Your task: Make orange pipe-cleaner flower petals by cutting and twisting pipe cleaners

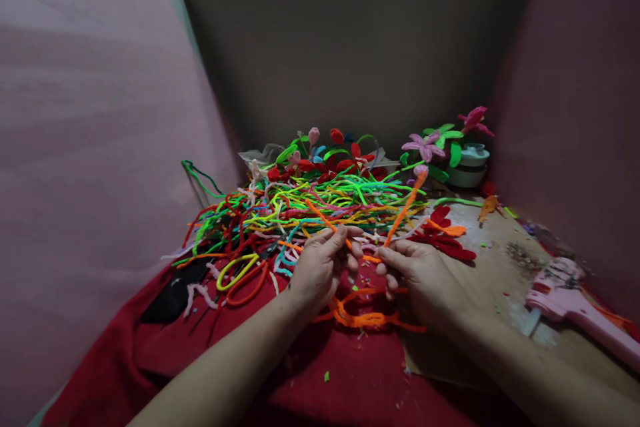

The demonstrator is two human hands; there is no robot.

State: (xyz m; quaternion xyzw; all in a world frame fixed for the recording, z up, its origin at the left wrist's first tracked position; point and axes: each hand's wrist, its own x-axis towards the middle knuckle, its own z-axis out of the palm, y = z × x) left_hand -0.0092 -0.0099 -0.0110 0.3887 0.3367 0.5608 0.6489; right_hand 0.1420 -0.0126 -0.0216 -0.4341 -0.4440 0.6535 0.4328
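Observation:
An orange pipe cleaner [404, 212] is held between my two hands, its ends pointing up and its middle low between them. My left hand [327, 260] pinches it on the left between thumb and fingers. On the right my right hand [413, 273] grips it with fingertips closed. The hands are a small gap apart. Below them, several bent orange pipe cleaners [363, 319] lie in a loose bundle on the red cloth [350, 373]. Just behind the hands spreads a large heap of multicoloured pipe cleaners [320, 203].
A pink glue gun [575, 303] lies on the brown board [493, 260] at the right. Red petals [443, 240] rest beside the right hand. Pipe cleaner flowers [424, 145] and a pale round container [467, 167] stand behind. Yellow and red loops [239, 273] lie left.

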